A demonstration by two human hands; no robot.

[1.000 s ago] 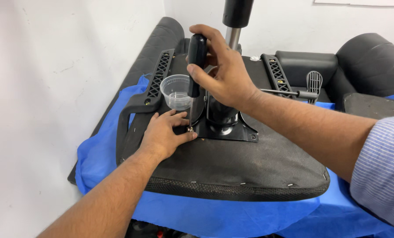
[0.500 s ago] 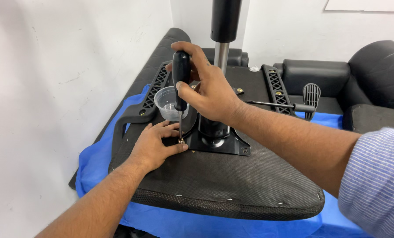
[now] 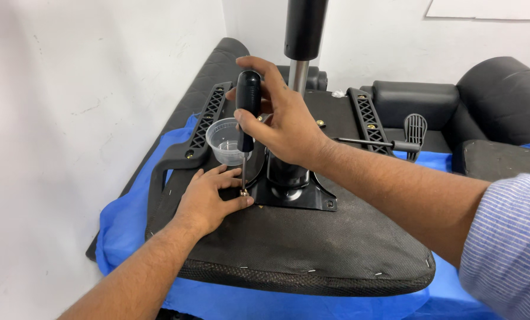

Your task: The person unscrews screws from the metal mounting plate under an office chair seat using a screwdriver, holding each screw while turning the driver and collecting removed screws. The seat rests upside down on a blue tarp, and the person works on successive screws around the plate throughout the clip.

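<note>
Since half a second ago my right hand (image 3: pixel 288 127) has stood the black-handled screwdriver (image 3: pixel 246 115) more upright, its tip down on the screw (image 3: pixel 242 193) at the near-left corner of the black mounting plate (image 3: pixel 303 198). Its grip is wrapped tight round the handle, while my left hand (image 3: pixel 209 198) lies on the upturned chair seat (image 3: pixel 288 249), fingertips pinching about the screw. A clear plastic cup (image 3: pixel 226 141) sits just beyond, left of the gas-lift column (image 3: pixel 303 35), over the blue sheet (image 3: pixel 123 219).
</note>
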